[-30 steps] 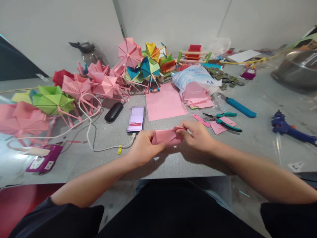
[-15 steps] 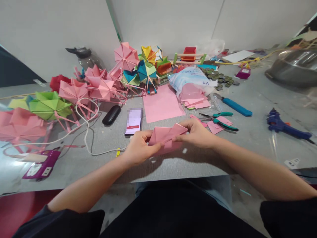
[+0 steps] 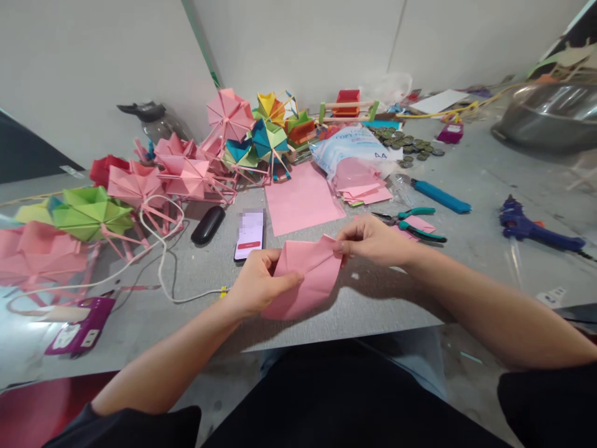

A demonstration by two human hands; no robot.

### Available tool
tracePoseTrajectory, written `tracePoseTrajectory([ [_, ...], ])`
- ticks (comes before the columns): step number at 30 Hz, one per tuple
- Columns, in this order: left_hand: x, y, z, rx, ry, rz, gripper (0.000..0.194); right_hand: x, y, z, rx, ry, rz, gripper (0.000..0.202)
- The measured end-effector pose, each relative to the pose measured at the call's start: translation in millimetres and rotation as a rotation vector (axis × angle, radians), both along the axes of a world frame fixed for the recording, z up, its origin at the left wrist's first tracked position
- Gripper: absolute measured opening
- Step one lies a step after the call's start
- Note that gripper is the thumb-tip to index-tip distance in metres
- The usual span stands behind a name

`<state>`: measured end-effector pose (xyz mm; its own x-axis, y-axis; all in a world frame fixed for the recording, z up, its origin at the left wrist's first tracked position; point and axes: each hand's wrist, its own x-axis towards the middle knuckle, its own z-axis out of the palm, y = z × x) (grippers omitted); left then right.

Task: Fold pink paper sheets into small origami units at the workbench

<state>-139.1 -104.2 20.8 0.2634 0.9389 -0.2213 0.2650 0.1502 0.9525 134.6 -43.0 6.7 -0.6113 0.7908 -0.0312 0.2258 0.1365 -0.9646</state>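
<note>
A partly folded sheet of pink paper (image 3: pixel 305 289) is held between my two hands, above the front part of the grey table (image 3: pixel 392 298). My left hand (image 3: pixel 261 283) grips its left side, thumb lying across the front face. At the upper right corner, my right hand (image 3: pixel 366 241) pinches the paper between thumb and fingers. A slanted crease runs across the upper part of the sheet. Just beyond the hands lies a larger flat pink sheet (image 3: pixel 298 202), and a phone (image 3: pixel 249 233) with a lit screen rests near my left hand.
Several folded-paper umbrellas (image 3: pixel 140 183) crowd the back left. Right of centre lie pliers (image 3: pixel 410 223), a blue-handled tool (image 3: pixel 441 196) and a blue glue gun (image 3: pixel 536 230). A white cable (image 3: pixel 163 267), a black case (image 3: pixel 208 225) and a purple power strip (image 3: pixel 81 326) occupy the left.
My right thumb and fingers have shifted to the paper's upper right corner. The paper's lower part has swung down, showing more of its face. The view has tilted slightly.
</note>
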Motion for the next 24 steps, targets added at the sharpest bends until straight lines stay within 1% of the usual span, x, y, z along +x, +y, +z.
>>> tracePoseTrajectory([
  [3, -1.2, -1.3, 0.0, -0.059, -0.041, -0.008, 0.034, 3.1, 1.9, 2.2, -0.022, 0.01, 0.052, 0.046],
  [7, -3.3, -3.8, -0.8, -0.108, -0.075, -0.009, 0.035, 4.9, 2.5, 1.4, 0.006, 0.036, 0.085, 0.048],
  [11, -3.7, -4.9, -3.9, -0.13, -0.083, -0.045, 0.035, -1.7, -2.8, -3.2, 0.032, 0.061, 0.143, 0.057],
  [13, -2.0, -5.7, -5.4, -0.138, -0.082, -0.067, 0.035, -8.0, -7.4, -7.4, -0.007, 0.075, 0.163, 0.062],
  [15, 0.1, -6.7, -6.3, -0.155, -0.093, -0.077, 0.035, -14.7, -11.7, -12.1, -0.082, 0.103, 0.151, 0.065],
  [17, 1.1, -7.1, -6.4, -0.173, -0.102, -0.065, 0.036, -20.4, -13.8, -16.5, -0.132, 0.141, 0.104, 0.063],
  [19, 0.5, -6.3, -5.7, -0.164, -0.093, -0.033, 0.037, -23.7, -12.7, -20.3, -0.149, 0.176, 0.035, 0.056],
  [22, -2.2, -3.6, -3.9, -0.137, -0.07, -0.009, 0.037, -22.7, -5.2, -24.9, -0.191, 0.276, -0.157, 0.042],
  [24, -3.3, -2.2, -3.2, -0.134, -0.067, -0.014, 0.037, -19.1, 0.4, -26.5, -0.201, 0.338, -0.27, 0.043],
])
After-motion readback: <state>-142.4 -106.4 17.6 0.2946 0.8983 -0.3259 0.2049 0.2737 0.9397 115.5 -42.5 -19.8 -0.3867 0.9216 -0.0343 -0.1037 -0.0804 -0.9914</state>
